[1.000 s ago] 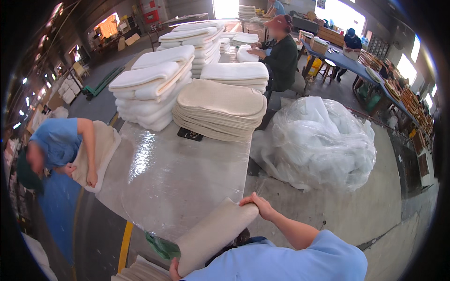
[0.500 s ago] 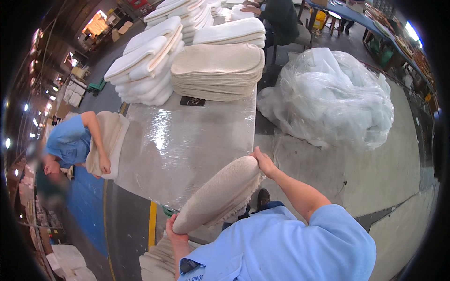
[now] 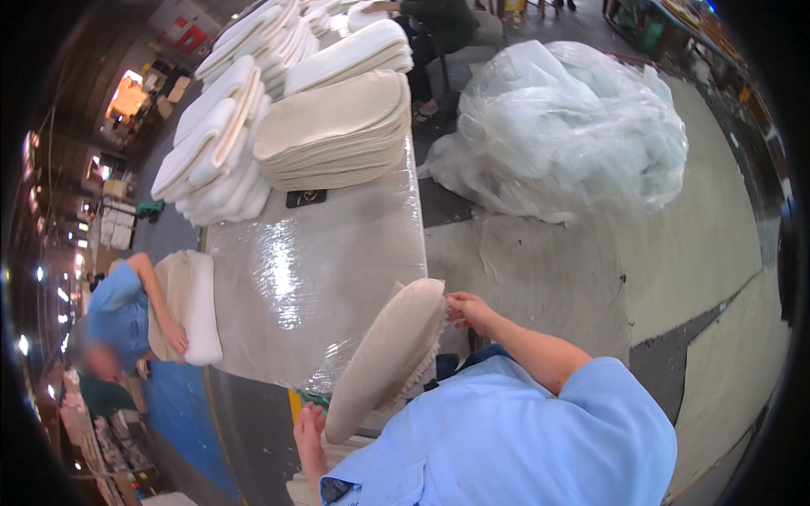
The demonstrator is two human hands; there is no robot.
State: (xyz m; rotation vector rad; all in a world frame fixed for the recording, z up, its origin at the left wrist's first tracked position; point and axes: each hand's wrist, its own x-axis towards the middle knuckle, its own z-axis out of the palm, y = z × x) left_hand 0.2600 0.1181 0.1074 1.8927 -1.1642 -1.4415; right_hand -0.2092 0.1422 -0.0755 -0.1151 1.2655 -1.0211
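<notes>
A beige folded fabric piece (image 3: 384, 354) with a frayed, fringed edge hangs tilted in front of me, off the near end of the table. My right hand (image 3: 469, 312) pinches its upper right end by the edge. Beside its lower left end is my left hand (image 3: 310, 428), fingers loosely bent and apart, with a small gap between them and the cloth. Partly hidden under the piece, more light-coloured fabric (image 3: 342, 451) lies low near my body.
The plastic-covered table (image 3: 354, 240) bears a beige fabric stack (image 3: 333, 131), white folded stacks (image 3: 215, 143) and a small black object (image 3: 305, 198). A large plastic-wrapped bundle (image 3: 565, 135) sits on the floor at right. At left, a person in blue (image 3: 122, 304) holds folded fabric (image 3: 201, 308).
The view has shifted. My left hand has come off the fabric's lower end. My right hand has changed from clasping the end to pinching its edge, and the piece hangs more upright.
</notes>
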